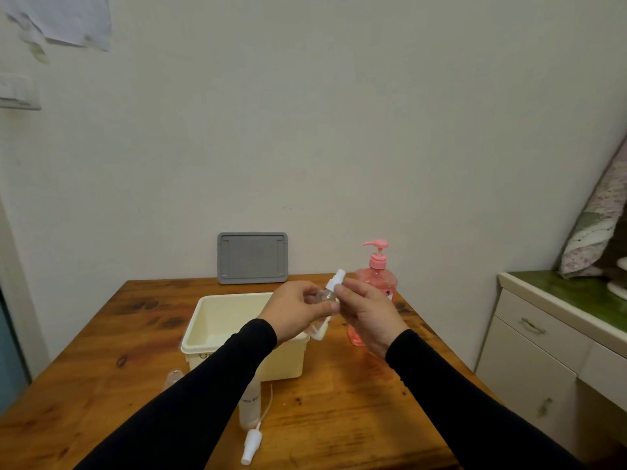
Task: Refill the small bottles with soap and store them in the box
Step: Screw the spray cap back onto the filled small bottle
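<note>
Above the wooden table (pixel 339 401), both hands lift a small clear spray bottle (pixel 328 295) between them. The left hand (pixel 298 310) wraps around its body, and the right hand (pixel 368 315) pinches near its white top. The cream box (pixel 217 334) sits open below. The pink soap bottle (pixel 376 279) stands behind the right hand.

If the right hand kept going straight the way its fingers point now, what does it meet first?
The right hand points up-left at the small clear bottle it already touches; beyond that, the left hand. Depth is uncertain.
</note>
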Motion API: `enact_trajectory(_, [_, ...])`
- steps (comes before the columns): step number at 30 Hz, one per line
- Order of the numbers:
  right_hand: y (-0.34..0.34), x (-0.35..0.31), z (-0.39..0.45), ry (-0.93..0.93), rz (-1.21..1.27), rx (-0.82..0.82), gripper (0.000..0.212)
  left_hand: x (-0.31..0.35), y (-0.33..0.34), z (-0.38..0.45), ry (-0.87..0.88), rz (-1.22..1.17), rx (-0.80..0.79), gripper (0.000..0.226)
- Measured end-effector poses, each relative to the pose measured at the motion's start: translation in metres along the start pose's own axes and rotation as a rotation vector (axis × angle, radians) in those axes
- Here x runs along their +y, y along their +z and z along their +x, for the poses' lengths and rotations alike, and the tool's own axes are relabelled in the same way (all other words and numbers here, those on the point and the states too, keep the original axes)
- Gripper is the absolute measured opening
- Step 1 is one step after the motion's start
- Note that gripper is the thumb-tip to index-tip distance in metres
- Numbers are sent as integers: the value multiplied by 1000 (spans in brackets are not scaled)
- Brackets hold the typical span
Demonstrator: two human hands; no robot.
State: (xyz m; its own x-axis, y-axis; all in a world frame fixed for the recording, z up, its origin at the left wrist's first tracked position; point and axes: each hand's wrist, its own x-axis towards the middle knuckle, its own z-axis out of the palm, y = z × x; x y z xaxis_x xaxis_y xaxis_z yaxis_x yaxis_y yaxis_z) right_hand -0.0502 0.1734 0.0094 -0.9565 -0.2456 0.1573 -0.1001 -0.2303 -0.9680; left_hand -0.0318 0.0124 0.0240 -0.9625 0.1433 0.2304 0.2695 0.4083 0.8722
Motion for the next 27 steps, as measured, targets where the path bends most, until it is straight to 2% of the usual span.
enact_trajectory(4, [-1,-1,-1,-18,-157,121,42,0,4,-3,22,114,-8,24])
enact_trajectory(7, [0,-3,-2,45,-147,72,54,0,6,-4,35,128,-31,27])
enact_trajectory(9, [0,-6,-4,65,-107,-17,45,1,7,-4,29,109,-49,29])
enact_trajectory(12, [0,-12,-5,75,54,-55,24,6,4,-4,7,25,-90,27])
enact_trajectory(14, [-2,-15,-5,77,131,-92,26,10,2,-6,3,-54,-126,22])
enact_trajectory(18, [-3,-18,-4,41,27,-85,29,12,0,-6,-19,-90,-135,18])
enact_trajectory(23, [2,-11,-7,-51,-143,13,17,7,12,-5,45,224,45,29])
enact_trajectory(25, [2,-10,-7,-67,-175,11,17,7,13,-6,25,159,38,28])
enact_trajectory(27, [-1,-13,-8,-47,-132,-23,19,10,8,-7,-35,2,-50,23])
